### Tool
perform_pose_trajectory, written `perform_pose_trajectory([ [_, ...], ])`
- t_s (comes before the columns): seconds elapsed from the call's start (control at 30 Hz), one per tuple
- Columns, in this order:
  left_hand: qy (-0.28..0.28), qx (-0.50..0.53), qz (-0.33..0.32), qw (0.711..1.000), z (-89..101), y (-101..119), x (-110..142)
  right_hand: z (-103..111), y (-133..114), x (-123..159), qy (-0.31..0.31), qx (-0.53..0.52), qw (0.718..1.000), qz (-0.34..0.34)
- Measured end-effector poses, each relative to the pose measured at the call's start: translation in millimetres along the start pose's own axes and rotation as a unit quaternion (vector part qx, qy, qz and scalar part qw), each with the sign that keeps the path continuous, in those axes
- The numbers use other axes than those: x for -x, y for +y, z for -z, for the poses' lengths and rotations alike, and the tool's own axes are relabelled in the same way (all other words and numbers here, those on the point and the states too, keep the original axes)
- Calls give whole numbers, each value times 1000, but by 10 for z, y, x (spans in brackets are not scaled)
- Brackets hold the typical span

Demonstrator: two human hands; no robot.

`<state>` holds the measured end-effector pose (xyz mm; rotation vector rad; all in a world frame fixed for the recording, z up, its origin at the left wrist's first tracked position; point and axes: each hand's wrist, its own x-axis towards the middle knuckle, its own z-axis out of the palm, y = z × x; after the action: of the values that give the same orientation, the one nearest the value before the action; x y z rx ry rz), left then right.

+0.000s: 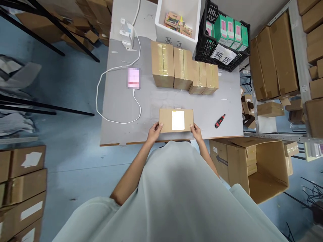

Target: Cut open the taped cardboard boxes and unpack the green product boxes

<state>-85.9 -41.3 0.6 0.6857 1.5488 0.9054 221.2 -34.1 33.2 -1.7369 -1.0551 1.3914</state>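
Note:
Between my two hands is a brown cardboard box (165,117) with a white label (178,120) on its top face, close to the table's front edge. My left hand (154,132) grips its lower left corner, thumb on top. At the lower right corner, my right hand (196,132) holds it the same way. The fingers under the box are hidden. Farther back stand several taped cardboard boxes (163,64) in a row. A red and black utility knife (220,121) lies to the right of my right hand.
On the grey table (121,104) are a phone (133,78) on a white cable and a power strip (128,37). A white bin (176,40) and a black crate (205,50) stand at the back. An open carton (229,161) is at the right, near shelving.

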Motion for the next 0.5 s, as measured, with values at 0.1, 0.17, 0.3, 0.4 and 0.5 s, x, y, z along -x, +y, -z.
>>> perform_pose_trajectory([
  [0.1, -11, 8, 30, 999, -14, -16, -8, 11, -38, 30, -2, -11, 1000, 4],
  [0.17, -17, 10, 60, 998, -24, -12, -30, 38, -56, 45, -3, -26, 1000, -6],
  [0.3, -35, 19, 85, 996, -71, 62, -64, 156, -108, 50, 37, 27, 999, 1],
  [0.4, -66, 34, 72, 995, -140, 149, -36, 233, -217, 81, 110, 90, 989, 30],
  [0.5, -90, 47, 59, 993, -229, 253, 26, 163, -421, 196, 144, 133, 977, 86],
])
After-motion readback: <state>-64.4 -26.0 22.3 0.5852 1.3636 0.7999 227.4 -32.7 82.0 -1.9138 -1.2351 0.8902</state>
